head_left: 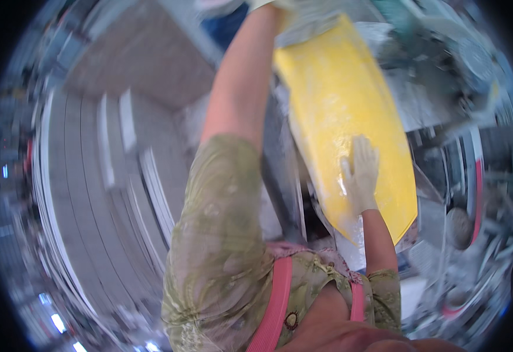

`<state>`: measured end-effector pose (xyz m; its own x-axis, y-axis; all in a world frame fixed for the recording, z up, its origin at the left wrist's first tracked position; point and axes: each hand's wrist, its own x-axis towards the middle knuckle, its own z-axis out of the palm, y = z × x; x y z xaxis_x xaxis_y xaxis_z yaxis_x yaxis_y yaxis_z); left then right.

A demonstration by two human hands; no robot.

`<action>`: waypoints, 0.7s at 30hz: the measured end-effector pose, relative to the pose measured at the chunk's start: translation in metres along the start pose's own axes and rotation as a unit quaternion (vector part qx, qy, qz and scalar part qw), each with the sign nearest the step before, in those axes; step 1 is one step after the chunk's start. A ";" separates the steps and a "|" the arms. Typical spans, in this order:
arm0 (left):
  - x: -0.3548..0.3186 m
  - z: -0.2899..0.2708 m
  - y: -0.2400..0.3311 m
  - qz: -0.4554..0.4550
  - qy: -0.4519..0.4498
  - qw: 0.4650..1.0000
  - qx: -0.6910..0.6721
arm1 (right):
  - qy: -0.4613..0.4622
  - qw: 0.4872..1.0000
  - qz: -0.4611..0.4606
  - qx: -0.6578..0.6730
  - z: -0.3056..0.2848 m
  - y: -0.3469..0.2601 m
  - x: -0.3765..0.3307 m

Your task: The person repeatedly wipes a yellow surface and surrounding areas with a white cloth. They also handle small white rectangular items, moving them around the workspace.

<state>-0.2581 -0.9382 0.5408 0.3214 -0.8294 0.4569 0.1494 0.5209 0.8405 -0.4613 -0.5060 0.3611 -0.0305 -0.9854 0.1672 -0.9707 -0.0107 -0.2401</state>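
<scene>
A long, glossy yellow piece [344,105] with whitish smears stretches from the top of the view down toward my body; its material is not clear. My right hand [362,173], in a pale glove, lies flat on its near part, fingers extended and thumb apart. My left arm reaches far forward to the piece's far end. There my left hand [303,20], also in a pale glove, is smeared by motion and partly cut off at the upper edge. Its fingers cannot be made out, nor whether it grips the yellow edge.
Stacks of grey flat boards [86,193] stand to my left, with a large brown panel [145,53] beyond them. On the right, dark machine-like equipment [432,76] sits beside the yellow piece. A red-edged curved part [478,199] and a round grey object [459,227] are farther right.
</scene>
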 end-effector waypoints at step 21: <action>-0.634 -0.504 0.105 -0.588 0.160 0.638 0.471 | -0.005 0.923 -0.263 -0.281 0.016 0.049 0.006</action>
<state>0.0253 -0.2556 0.1928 0.7021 -0.3724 -0.6070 -0.1168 -0.9010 0.4177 -0.5051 -0.5154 0.3350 0.4803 -0.8702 0.1097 -0.8208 -0.4018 0.4059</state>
